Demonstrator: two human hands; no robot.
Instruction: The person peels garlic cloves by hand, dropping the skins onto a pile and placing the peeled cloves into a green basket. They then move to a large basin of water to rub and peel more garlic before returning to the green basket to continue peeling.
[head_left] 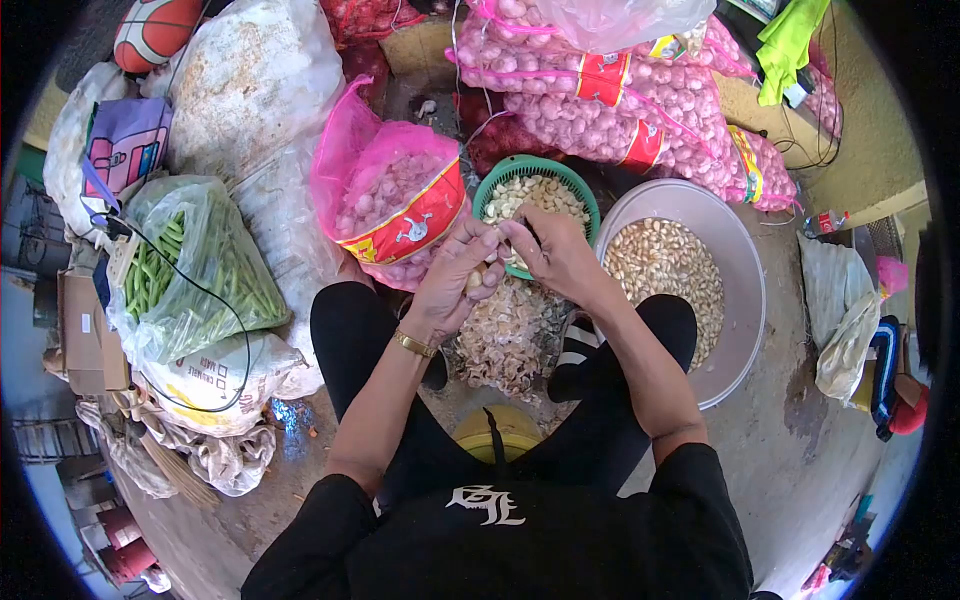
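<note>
My left hand (455, 275), a gold-coloured band at its wrist, is closed around a few garlic cloves (475, 279). Its thumb and fingertips meet those of my right hand (552, 252), which is pinched at what seems to be a single clove, mostly hidden by the fingers. Just beyond both hands sits a green basket (592, 200) of peeled, pale cloves. Below them, between my feet, lies a heap of dry garlic skins (510, 335). To the right, a wide grey-pink basin (742, 290) holds many brownish cloves, seemingly in water.
An opened pink mesh sack of garlic (395, 200) stands left of the basket. Full garlic sacks (640, 130) are stacked behind. At left are a plastic bag of green pods (200, 265) and a large white sack (255, 90). A yellow seat (490, 432) shows beneath me.
</note>
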